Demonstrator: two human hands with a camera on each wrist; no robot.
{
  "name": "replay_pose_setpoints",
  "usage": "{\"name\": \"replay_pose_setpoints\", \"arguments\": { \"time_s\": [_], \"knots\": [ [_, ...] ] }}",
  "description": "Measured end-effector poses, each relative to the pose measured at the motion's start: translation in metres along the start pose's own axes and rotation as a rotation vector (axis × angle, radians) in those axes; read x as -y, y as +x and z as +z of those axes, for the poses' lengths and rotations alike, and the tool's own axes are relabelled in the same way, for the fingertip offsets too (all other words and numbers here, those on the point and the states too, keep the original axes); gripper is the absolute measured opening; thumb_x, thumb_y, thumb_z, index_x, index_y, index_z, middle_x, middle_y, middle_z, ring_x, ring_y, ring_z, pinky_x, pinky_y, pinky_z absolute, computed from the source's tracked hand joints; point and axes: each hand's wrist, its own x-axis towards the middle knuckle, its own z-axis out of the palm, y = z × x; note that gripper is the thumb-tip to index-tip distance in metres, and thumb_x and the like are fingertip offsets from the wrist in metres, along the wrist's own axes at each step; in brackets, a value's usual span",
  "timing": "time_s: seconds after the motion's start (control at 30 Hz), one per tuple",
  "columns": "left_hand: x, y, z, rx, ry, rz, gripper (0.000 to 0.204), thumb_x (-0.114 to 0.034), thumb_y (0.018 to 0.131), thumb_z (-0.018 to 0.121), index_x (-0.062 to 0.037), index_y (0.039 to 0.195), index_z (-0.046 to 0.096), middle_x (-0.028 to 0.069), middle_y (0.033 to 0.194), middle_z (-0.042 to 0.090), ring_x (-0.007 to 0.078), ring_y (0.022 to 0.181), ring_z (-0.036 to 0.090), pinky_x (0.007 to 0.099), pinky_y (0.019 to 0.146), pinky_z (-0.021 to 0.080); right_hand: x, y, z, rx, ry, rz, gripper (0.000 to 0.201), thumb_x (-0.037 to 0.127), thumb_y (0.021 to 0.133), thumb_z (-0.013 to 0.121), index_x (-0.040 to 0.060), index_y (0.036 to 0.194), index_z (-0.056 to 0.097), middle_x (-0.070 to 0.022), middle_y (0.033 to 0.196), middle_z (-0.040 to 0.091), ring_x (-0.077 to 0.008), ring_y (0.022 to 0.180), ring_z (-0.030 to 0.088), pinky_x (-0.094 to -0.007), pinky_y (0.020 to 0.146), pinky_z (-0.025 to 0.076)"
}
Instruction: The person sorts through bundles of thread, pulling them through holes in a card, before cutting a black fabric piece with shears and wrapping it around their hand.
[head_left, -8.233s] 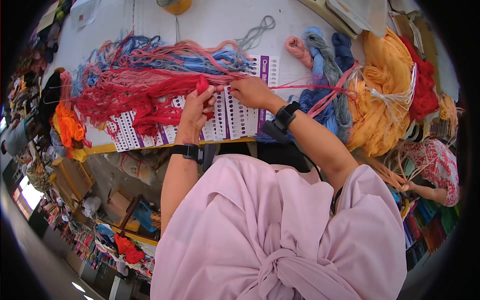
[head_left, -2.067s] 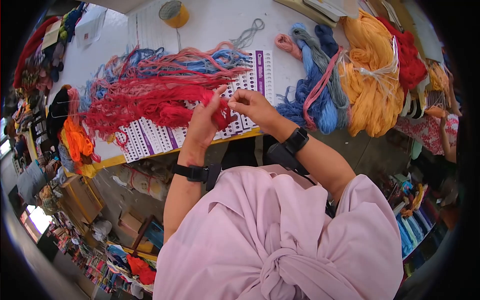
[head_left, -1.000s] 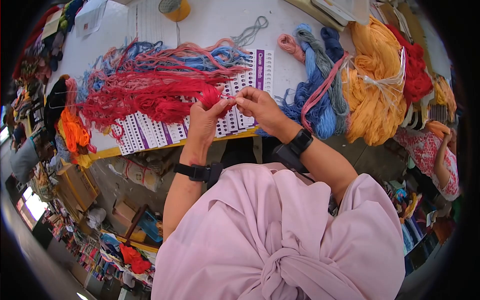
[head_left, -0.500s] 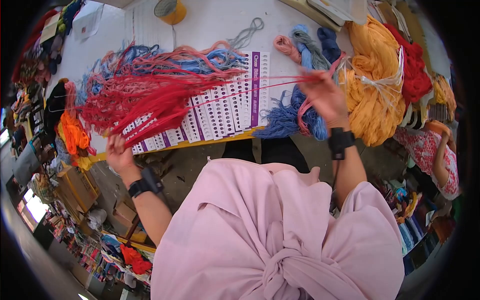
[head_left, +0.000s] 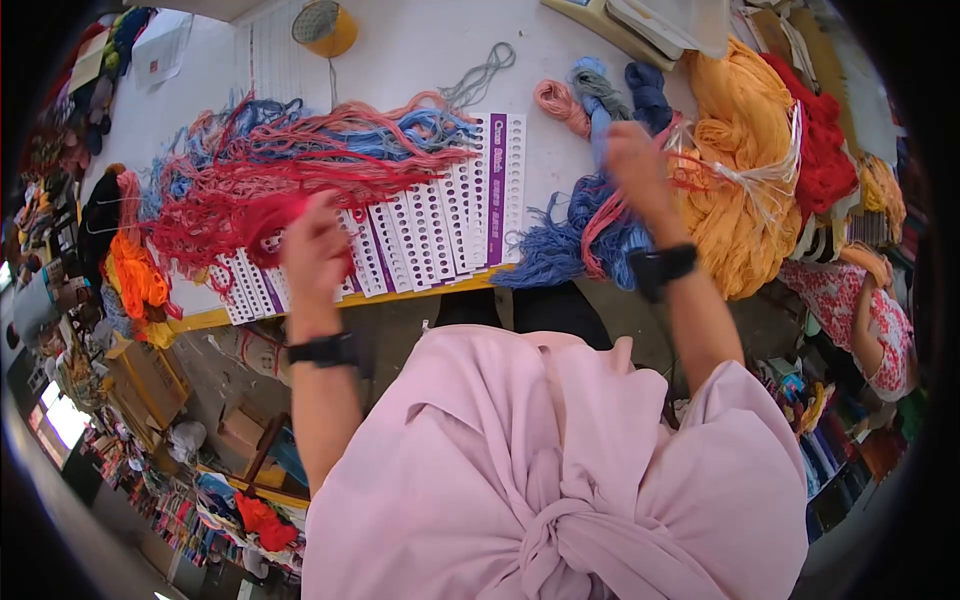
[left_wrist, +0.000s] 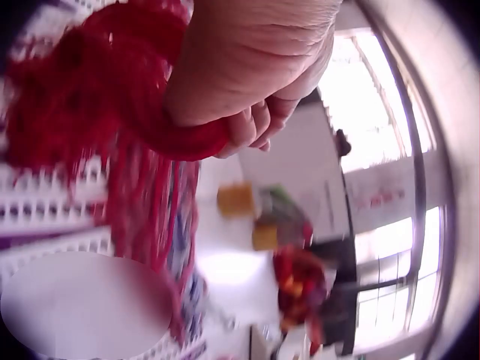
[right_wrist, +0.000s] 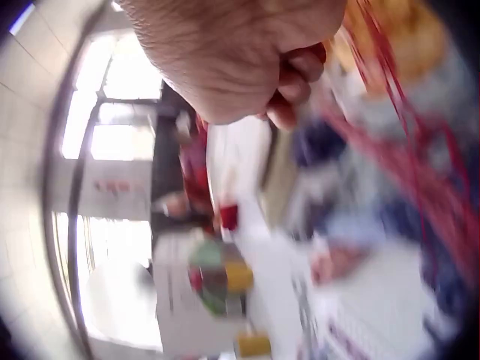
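Observation:
My left hand (head_left: 318, 250) grips a bundle of red embroidery thread (head_left: 272, 222) above the table's near edge. In the left wrist view the thread bundle (left_wrist: 127, 82) loops thickly under the thumb and curled fingers. My right hand (head_left: 638, 170), blurred, is raised beside the blue and yellow skeins. Its fingers curl in the right wrist view, and a few loose red strands (right_wrist: 384, 60) trail from it. Under the left hand lie overlapping white punched cards (head_left: 430, 225) with purple bands marked "Cross Stitch". Pink, red and blue threads (head_left: 350, 140) spread across them.
To the right lie a blue skein (head_left: 585, 220), a large yellow skein (head_left: 735, 200) and a red one (head_left: 815, 140). A yellow tin (head_left: 335, 38) stands at the back. Orange yarn (head_left: 138, 272) hangs at the left. Another person (head_left: 860, 310) is at the far right.
The hands, together a second ago, parted and drew red strands taut between them. Since then the left hand has come up and right, the right hand slightly left, and the taut span is gone.

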Motion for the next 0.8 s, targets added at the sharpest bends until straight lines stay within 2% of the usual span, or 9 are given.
{"name": "replay_pose_setpoints", "arguments": {
  "time_s": [0.03, 0.13, 0.2, 0.3, 0.4, 0.5, 0.6, 0.7, 0.8],
  "knots": [
    [0.029, 0.018, 0.019, 0.005, 0.176, -0.025, 0.018, -0.011, 0.088, 0.06, 0.0017, 0.101, 0.064, 0.0006, 0.076, 0.059, 0.0014, 0.05, 0.034, 0.018, 0.043, 0.025, 0.022, 0.015, 0.052, 0.062, 0.215, -0.216, 0.014, 0.003, 0.086, 0.051, 0.004, 0.096, 0.06, -0.0119, 0.094, 0.062, -0.0236, 0.086, 0.061, -0.0321, 0.078, 0.048],
    [0.082, 0.048, 0.069, -0.026, 0.427, -0.068, 0.02, -0.013, 0.093, 0.056, 0.004, 0.099, 0.064, 0.0063, 0.084, 0.066, 0.0054, 0.058, 0.048, 0.0205, 0.05, 0.039, 0.083, 0.048, 0.114, 0.414, 0.363, 0.216, 0.01, 0.014, 0.087, 0.055, 0.0058, 0.086, 0.06, -0.0109, 0.074, 0.067, -0.0256, 0.066, 0.065, -0.039, 0.065, 0.05],
    [0.103, 0.067, 0.071, -0.115, 0.425, -0.187, 0.018, -0.011, 0.093, 0.054, 0.0035, 0.097, 0.064, 0.0059, 0.083, 0.066, 0.0063, 0.058, 0.049, 0.0213, 0.05, 0.04, 0.077, 0.055, 0.129, 0.459, 0.215, 0.233, 0.01, 0.018, 0.086, 0.057, 0.0086, 0.086, 0.061, -0.0103, 0.075, 0.067, -0.0272, 0.069, 0.066, -0.0414, 0.065, 0.05],
    [0.108, 0.077, 0.068, -0.048, 0.545, -0.24, 0.015, -0.009, 0.092, 0.054, 0.0023, 0.092, 0.064, 0.0047, 0.078, 0.064, 0.008, 0.058, 0.052, 0.0229, 0.048, 0.04, 0.067, 0.063, 0.136, 0.469, 0.073, 0.155, 0.011, 0.022, 0.084, 0.058, 0.0124, 0.087, 0.063, -0.0091, 0.075, 0.067, -0.0302, 0.071, 0.065, -0.0437, 0.065, 0.049],
    [0.126, 0.086, 0.061, -0.043, 0.92, -0.001, 0.014, -0.009, 0.09, 0.055, 0.0007, 0.086, 0.064, 0.0027, 0.067, 0.06, 0.0089, 0.052, 0.05, 0.0235, 0.046, 0.038, 0.063, 0.063, 0.138, 0.477, 0.001, 0.074, 0.011, 0.024, 0.083, 0.059, 0.0141, 0.086, 0.063, -0.009, 0.075, 0.067, -0.0328, 0.072, 0.065, -0.0454, 0.065, 0.049],
    [0.124, 0.089, 0.067, -0.004, 1.011, -0.069, 0.012, -0.008, 0.088, 0.057, -0.0003, 0.081, 0.063, 0.0009, 0.059, 0.055, 0.0079, 0.047, 0.047, 0.0239, 0.044, 0.036, 0.066, 0.062, 0.137, 0.444, -0.027, 0.027, 0.01, 0.023, 0.083, 0.058, 0.0143, 0.087, 0.062, -0.0103, 0.074, 0.066, -0.0343, 0.072, 0.064, -0.0468, 0.065, 0.049],
    [0.113, 0.087, 0.073, 0.076, 1.03, -0.079, 0.012, -0.007, 0.087, 0.058, -0.0008, 0.078, 0.063, 0.0003, 0.055, 0.053, 0.0071, 0.044, 0.044, 0.0233, 0.042, 0.034, 0.07, 0.061, 0.139, 0.416, -0.059, -0.001, 0.01, 0.021, 0.084, 0.056, 0.014, 0.089, 0.06, -0.0123, 0.074, 0.066, -0.0359, 0.073, 0.064, -0.0484, 0.064, 0.048],
    [0.098, 0.08, 0.071, 0.124, 0.705, -0.274, 0.011, -0.007, 0.086, 0.06, -0.0021, 0.076, 0.062, 0.0001, 0.055, 0.053, 0.0071, 0.043, 0.044, 0.0233, 0.041, 0.032, 0.073, 0.062, 0.136, 0.438, -0.063, 0.022, 0.011, 0.02, 0.084, 0.055, 0.0136, 0.092, 0.059, -0.0136, 0.074, 0.065, -0.0369, 0.073, 0.063, -0.0494, 0.064, 0.048],
    [0.106, 0.079, 0.062, 0.158, 0.7, -0.208, 0.014, -0.009, 0.087, 0.061, -0.0034, 0.075, 0.063, -0.0007, 0.053, 0.052, 0.0071, 0.042, 0.043, 0.0233, 0.04, 0.031, 0.076, 0.063, 0.138, 0.459, -0.057, 0.019, 0.011, 0.02, 0.084, 0.055, 0.013, 0.093, 0.058, -0.0143, 0.075, 0.065, -0.0374, 0.073, 0.063, -0.0496, 0.064, 0.047]
  ]
}}
